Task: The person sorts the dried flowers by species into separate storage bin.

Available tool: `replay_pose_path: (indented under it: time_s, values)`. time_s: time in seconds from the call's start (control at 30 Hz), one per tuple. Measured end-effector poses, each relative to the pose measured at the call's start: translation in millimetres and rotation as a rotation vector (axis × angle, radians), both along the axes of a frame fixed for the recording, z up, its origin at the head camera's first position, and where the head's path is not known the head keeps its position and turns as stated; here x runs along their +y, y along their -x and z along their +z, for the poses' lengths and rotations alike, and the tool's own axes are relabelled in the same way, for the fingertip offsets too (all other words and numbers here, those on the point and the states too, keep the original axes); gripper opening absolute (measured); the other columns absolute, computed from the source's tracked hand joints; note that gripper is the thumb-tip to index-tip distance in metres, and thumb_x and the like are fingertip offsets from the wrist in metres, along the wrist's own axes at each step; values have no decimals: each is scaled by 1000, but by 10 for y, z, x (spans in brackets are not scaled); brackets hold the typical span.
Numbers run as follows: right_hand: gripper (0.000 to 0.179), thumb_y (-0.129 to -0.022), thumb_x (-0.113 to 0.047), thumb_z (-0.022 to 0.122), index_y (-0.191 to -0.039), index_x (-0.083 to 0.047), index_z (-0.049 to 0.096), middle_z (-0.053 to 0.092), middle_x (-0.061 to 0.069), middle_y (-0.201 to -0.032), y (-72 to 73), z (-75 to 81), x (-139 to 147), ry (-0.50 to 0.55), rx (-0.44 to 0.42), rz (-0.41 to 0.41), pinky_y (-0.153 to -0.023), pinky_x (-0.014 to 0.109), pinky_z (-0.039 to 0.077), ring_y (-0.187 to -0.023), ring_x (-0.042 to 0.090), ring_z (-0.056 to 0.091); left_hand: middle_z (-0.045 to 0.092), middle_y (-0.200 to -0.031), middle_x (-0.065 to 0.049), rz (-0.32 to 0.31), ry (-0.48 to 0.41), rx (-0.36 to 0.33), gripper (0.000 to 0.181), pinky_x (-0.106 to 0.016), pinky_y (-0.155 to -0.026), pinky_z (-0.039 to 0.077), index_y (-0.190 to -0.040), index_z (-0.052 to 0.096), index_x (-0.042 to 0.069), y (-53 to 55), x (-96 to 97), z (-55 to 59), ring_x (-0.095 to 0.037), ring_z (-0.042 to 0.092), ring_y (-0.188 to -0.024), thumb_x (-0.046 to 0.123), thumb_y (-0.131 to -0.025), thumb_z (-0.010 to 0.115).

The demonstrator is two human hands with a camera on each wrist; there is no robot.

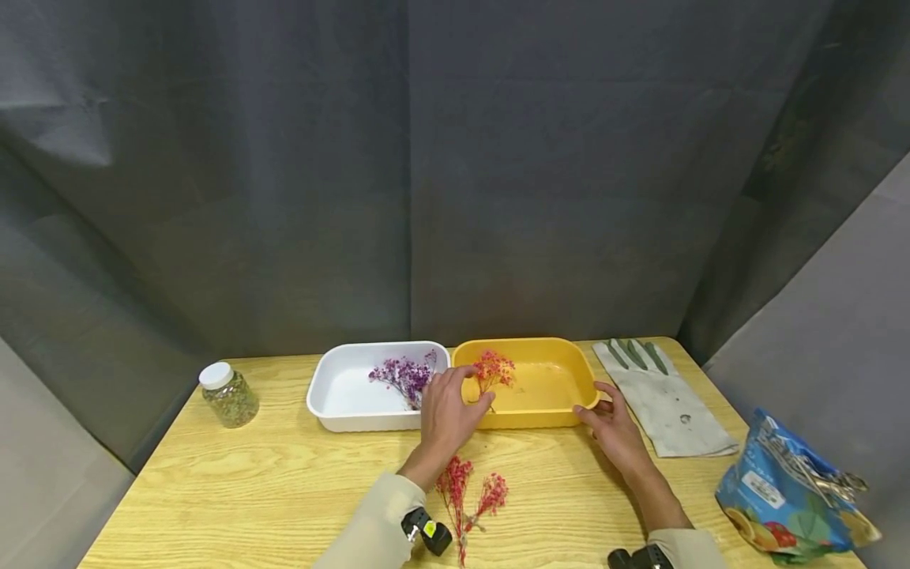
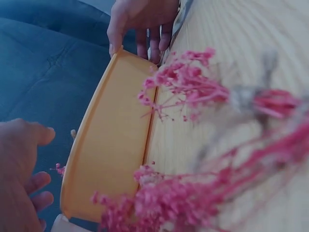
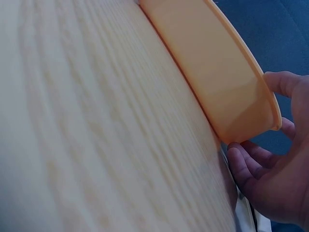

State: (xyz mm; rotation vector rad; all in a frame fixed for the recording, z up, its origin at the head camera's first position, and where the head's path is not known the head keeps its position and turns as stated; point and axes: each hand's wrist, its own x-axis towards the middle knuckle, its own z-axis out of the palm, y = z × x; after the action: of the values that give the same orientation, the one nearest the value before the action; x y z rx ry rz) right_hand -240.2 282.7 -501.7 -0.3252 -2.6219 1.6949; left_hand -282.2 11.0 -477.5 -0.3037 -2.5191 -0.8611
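In the head view my left hand (image 1: 451, 411) is over the left end of a yellow tray (image 1: 543, 411), its thumb and fingers apart. Between them shows a sprig of small reddish-pink dried flowers (image 1: 493, 368), lying in the tray. The left wrist view shows the same hand (image 2: 21, 174) with a gap between thumb and fingers, and nothing pinched there. My right hand (image 1: 614, 427) holds the tray's near right corner. In the right wrist view its thumb is on the rim, with the other fingers against the end wall. A white tray (image 1: 341, 423) adjoins on the left, holding purple dried flowers (image 1: 404, 377).
Pink dried flower sprigs (image 1: 458, 482) lie on the table below the left forearm. A lidded jar (image 1: 233, 399) stands at the left. To the right are a grey cloth glove (image 1: 661, 411) with green stripes and a blue bag (image 1: 775, 498) with scissors (image 1: 817, 474) on top.
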Motion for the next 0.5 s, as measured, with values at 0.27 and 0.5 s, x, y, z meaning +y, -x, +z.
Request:
replay_pose_path:
  time_s: [0.27,0.5]
  values:
    - [79,-93,-53,57,-153,-22,15,40,17,-144,-1,2,-1,-8,8,4,-82,27,45,-127,31,49,63,-123,3,-108,-48,30,55,-40,-93,44,-129,58,23,-250,-180,-48,-18,57,-112,47,-81,71]
    - [78,-94,-51,57,-153,-22,14,39,18,-145,-7,16,-4,-16,6,0,-83,27,45,-129,33,49,57,-132,4,-186,-93,3,60,-43,-105,39,-133,54,22,-484,-317,-69,-17,51,-124,46,-81,71]
